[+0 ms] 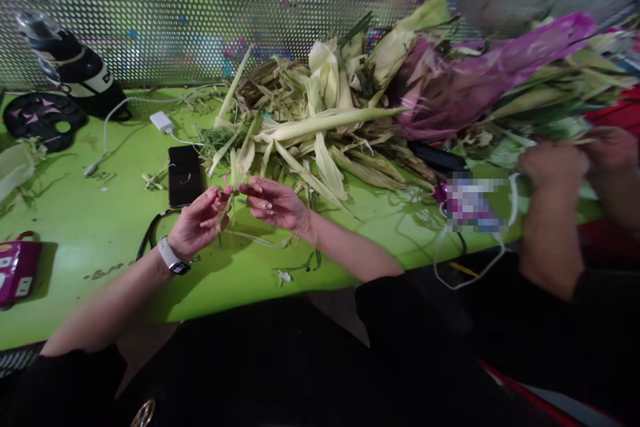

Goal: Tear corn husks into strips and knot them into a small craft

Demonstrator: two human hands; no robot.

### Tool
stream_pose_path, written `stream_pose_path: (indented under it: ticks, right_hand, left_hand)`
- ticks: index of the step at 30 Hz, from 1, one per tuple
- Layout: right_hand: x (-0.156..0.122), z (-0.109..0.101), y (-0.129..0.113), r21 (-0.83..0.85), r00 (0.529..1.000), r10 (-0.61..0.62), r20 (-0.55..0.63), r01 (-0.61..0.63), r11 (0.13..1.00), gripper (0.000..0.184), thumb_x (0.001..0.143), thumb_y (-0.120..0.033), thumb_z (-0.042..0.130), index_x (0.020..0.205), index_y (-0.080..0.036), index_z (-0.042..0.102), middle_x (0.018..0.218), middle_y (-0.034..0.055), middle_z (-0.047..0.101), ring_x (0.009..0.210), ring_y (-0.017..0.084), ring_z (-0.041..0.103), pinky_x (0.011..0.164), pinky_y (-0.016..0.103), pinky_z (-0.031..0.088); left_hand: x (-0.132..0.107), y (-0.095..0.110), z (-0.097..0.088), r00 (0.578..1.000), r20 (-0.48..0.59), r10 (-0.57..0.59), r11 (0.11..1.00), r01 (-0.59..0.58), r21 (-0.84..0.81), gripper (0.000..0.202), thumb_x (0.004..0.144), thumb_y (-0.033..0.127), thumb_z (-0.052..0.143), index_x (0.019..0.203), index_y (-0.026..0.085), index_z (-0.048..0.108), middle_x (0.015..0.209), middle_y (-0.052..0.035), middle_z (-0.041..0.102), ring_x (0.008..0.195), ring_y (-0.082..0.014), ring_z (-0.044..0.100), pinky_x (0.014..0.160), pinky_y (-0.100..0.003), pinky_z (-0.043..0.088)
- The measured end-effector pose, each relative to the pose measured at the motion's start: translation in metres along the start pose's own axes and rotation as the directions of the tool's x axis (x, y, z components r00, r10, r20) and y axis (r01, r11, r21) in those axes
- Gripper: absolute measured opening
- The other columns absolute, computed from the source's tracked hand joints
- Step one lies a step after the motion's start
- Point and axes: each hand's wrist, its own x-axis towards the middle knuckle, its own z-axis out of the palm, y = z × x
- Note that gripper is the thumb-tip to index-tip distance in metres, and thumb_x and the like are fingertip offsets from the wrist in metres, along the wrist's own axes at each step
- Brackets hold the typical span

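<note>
Between my two hands is a small pale-green corn husk piece (241, 165), its upper end fanned out and a knot-like narrow part at the fingers. My left hand (197, 223), with a white-banded watch at the wrist, pinches its lower part between thumb and fingertips. From the other side, my right hand (277, 203) closes thumb and fingers on the narrow part. Thin strands hang below the fingers. A heap of corn husks (330, 120) lies just beyond my hands, and a phone (185, 175) lies flat beside my left hand.
A dark bottle (75, 67) leans at the back left near a black mask-like item (44, 119). White cable (106, 127) crosses the green table (115, 213). A pink plastic bag (450, 90) lies on the husks. Another person's hands (555, 160) work at right. Perforated metal (165, 27) stands behind.
</note>
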Motion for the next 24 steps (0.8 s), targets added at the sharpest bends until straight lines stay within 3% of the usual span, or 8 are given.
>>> stream_pose_path:
  ticks: [5, 9, 16, 20, 24]
  right_hand:
    - [-0.003, 0.002, -0.007, -0.267, 0.989, -0.028, 0.147, 0.067, 0.961, 0.018, 0.089, -0.025, 0.063, 0.079, -0.018, 0.051, 0.074, -0.0034, 0.062, 0.045, 0.003, 0.041, 0.042, 0.016, 0.032]
    - [-0.005, -0.003, -0.015, -0.46, 0.989, -0.024, 0.143, 0.088, 0.884, 0.021, 0.087, -0.029, 0.066, 0.078, -0.015, 0.053, 0.074, -0.0011, 0.064, 0.046, 0.002, 0.039, 0.043, 0.017, 0.023]
    - [-0.008, -0.01, -0.023, -0.603, 0.985, 0.099, 0.145, 0.009, 0.798, 0.019, 0.09, -0.028, 0.063, 0.081, -0.015, 0.053, 0.072, -0.0015, 0.062, 0.048, 0.002, 0.035, 0.045, 0.019, 0.021]
    - [-0.005, -0.014, -0.021, -0.629, 0.977, 0.159, 0.145, -0.033, 0.777, 0.017, 0.091, -0.028, 0.062, 0.083, -0.015, 0.056, 0.075, -0.0011, 0.065, 0.049, 0.003, 0.038, 0.045, 0.018, 0.026]
    - [-0.003, -0.016, -0.017, -0.592, 0.975, 0.145, 0.171, -0.016, 0.806, 0.019, 0.089, -0.032, 0.066, 0.082, -0.015, 0.059, 0.081, 0.0007, 0.067, 0.058, 0.006, 0.055, 0.053, 0.02, 0.045]
  left_hand:
    - [0.001, -0.003, -0.001, 0.997, 0.079, 0.001, 0.982, -0.016, 0.189, 0.011, 0.081, 0.011, 0.074, 0.076, 0.011, 0.064, 0.074, -0.0009, 0.066, 0.044, 0.0002, 0.045, 0.038, -0.008, 0.035]
    - [0.002, 0.0, -0.008, 0.998, 0.068, 0.016, 0.944, -0.037, 0.327, 0.013, 0.081, 0.014, 0.075, 0.075, 0.011, 0.063, 0.074, -0.0022, 0.068, 0.047, -0.0011, 0.048, 0.045, -0.009, 0.043]
    - [0.005, 0.003, -0.018, 0.997, 0.063, -0.041, 0.915, 0.012, 0.404, 0.013, 0.083, 0.015, 0.073, 0.078, 0.01, 0.062, 0.073, -0.0029, 0.069, 0.043, -0.001, 0.046, 0.04, -0.01, 0.04]
    - [0.009, 0.002, -0.023, 0.994, 0.082, -0.066, 0.926, 0.03, 0.377, 0.016, 0.081, 0.018, 0.077, 0.079, 0.011, 0.063, 0.075, -0.003, 0.069, 0.046, -0.0019, 0.049, 0.041, -0.011, 0.041]
    - [0.011, 0.001, -0.025, 0.996, 0.058, -0.071, 0.934, 0.046, 0.354, 0.018, 0.079, 0.024, 0.08, 0.081, 0.014, 0.065, 0.08, -0.0033, 0.07, 0.06, -0.0082, 0.062, 0.047, -0.014, 0.048]
